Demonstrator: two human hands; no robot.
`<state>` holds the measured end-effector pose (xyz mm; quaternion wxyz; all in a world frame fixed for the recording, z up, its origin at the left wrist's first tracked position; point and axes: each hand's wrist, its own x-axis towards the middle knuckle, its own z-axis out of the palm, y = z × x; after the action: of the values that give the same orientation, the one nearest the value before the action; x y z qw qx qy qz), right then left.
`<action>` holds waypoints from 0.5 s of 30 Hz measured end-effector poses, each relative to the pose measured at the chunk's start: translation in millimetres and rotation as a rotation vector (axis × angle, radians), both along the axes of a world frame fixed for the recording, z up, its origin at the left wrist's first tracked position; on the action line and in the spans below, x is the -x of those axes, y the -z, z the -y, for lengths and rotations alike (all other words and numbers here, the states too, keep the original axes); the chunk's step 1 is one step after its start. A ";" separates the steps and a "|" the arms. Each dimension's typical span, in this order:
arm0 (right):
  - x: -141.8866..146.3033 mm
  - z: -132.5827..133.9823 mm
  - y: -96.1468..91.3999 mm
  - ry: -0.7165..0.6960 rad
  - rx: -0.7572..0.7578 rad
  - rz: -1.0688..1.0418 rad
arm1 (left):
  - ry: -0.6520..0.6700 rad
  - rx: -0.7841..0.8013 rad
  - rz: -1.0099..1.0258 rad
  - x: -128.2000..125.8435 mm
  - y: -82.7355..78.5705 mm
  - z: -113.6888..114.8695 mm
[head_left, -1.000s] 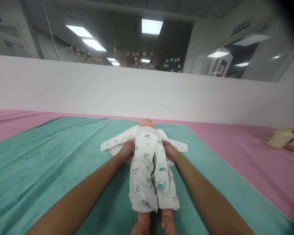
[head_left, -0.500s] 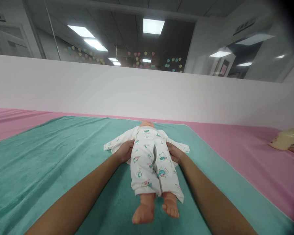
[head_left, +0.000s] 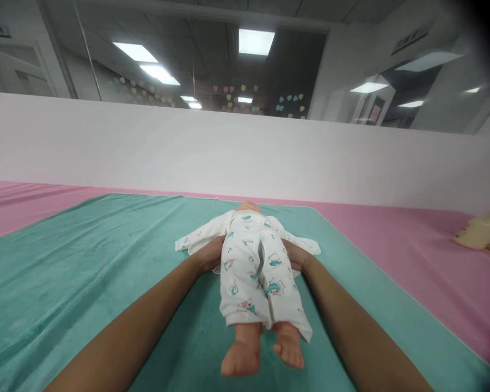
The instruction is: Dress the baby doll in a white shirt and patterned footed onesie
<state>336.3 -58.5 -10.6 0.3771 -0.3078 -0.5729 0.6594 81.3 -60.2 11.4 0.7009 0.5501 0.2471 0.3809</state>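
A baby doll [head_left: 249,206] lies on its back with its feet toward me. It wears a white long-sleeved top [head_left: 206,233] and white trousers [head_left: 245,267] printed with small teal and pink figures. My left hand [head_left: 211,255] is against the left side of the trousers, at hip height. On the opposite side, my right hand [head_left: 294,256] touches the trousers at about the same height. The fingers of both hands disappear behind or under the doll and its clothes. Bare doll feet [head_left: 240,358] stick out of the trouser legs. The sleeves lie spread to both sides.
A teal blanket [head_left: 106,272] lies under the doll, over a pink cover [head_left: 396,239]. A low white wall [head_left: 188,152] with glass above stands behind. At the far right edge is a pale yellow item [head_left: 479,231], partly cut off.
Both hands have slid a little farther in at the doll's sides, and less of their fingers shows. The doll appears slightly farther right in the view.
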 end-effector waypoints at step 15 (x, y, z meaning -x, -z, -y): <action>3.1 -7.7 6.8 0.064 0.100 -0.094 | -0.126 0.046 0.156 -1.2 6.1 -6.4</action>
<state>333.2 -50.9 -17.4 0.4085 -0.3130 -0.5107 0.6887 82.5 -53.9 5.2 0.7050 0.4860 0.2347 0.4601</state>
